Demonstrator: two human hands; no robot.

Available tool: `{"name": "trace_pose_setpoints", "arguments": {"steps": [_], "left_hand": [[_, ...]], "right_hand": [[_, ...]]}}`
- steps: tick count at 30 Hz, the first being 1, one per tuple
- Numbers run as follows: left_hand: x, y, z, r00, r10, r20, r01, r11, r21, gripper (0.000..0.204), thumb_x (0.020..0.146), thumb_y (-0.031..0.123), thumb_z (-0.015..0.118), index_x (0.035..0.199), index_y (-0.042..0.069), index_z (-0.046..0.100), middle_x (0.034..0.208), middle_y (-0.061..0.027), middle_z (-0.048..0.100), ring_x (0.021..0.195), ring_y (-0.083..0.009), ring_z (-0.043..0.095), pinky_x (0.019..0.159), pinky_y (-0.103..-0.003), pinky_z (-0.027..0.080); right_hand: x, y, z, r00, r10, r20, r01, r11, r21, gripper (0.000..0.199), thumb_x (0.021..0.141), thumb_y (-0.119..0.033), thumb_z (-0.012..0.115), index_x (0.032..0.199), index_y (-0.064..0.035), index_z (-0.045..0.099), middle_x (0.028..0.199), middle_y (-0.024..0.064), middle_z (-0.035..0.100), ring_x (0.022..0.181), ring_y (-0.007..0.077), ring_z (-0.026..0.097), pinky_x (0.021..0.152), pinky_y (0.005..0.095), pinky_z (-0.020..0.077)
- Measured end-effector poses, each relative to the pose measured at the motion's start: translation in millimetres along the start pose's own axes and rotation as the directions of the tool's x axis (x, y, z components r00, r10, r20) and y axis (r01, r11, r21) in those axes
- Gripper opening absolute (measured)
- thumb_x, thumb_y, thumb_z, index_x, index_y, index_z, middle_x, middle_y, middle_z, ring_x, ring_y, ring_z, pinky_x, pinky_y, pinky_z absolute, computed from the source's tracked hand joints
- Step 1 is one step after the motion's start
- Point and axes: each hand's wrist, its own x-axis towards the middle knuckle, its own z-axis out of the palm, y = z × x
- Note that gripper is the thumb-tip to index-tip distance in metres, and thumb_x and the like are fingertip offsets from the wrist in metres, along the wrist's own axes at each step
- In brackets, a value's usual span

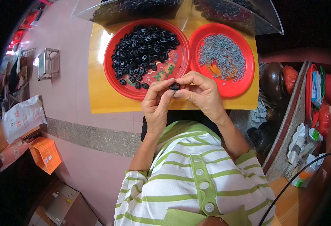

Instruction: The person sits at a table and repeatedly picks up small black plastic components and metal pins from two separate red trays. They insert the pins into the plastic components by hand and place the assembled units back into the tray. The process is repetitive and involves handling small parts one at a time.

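Note:
Between my fingertips, over the near edge of the table, is a small black plastic oval piece with holes [175, 86]. My left hand [157, 103] pinches it from the left, and my right hand [203, 94] pinches it from the right. Whether a pin is in it is too small to tell. Just beyond my left hand, a red patterned tray [110, 81] holds a heap of similar black pieces [144, 47]. Beyond my right hand stands a second red tray [248, 81] with many small silvery metal pins [223, 54].
Two clear plastic bins [244, 22] with more black pieces and pins stand at the table's far edge. The yellow tabletop [97, 90] ends just before my body. A metal stool [47, 64] is on the floor at left; a brown jar [272, 77] stands at right.

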Motion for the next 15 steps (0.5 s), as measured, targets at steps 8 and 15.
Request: {"name": "trace_pose_setpoints", "arguments": {"steps": [8,15], "left_hand": [[-4.5,-4.5,0.1,0.999,0.042,0.032,-0.038,0.994,-0.099,0.018,0.088,-0.004,0.055,0.105,-0.003,0.059,0.097,-0.0075,0.055,0.08,-0.0111,0.055,0.071,-0.022,0.047],[-10.5,-7.7,0.2,0.999,0.038,0.033,-0.034,0.994,-0.105,0.013,0.088,-0.003,0.056,0.1,-0.002,0.06,0.093,-0.007,0.055,0.073,-0.0098,0.054,0.066,-0.02,0.046]], "right_hand": [[-3.6,-9.1,-0.5,0.996,-0.067,0.066,0.076,0.988,-0.136,0.017,0.078,-0.006,0.071,0.092,-0.0004,0.062,0.08,0.0015,0.056,0.07,0.0062,0.054,0.06,0.0206,0.0438],[-11.4,-11.0,3.7,0.994,-0.09,0.061,0.097,0.988,-0.116,0.012,0.082,-0.004,0.067,0.091,0.0005,0.06,0.084,0.0061,0.061,0.074,0.0089,0.062,0.061,0.0221,0.0492]]}}
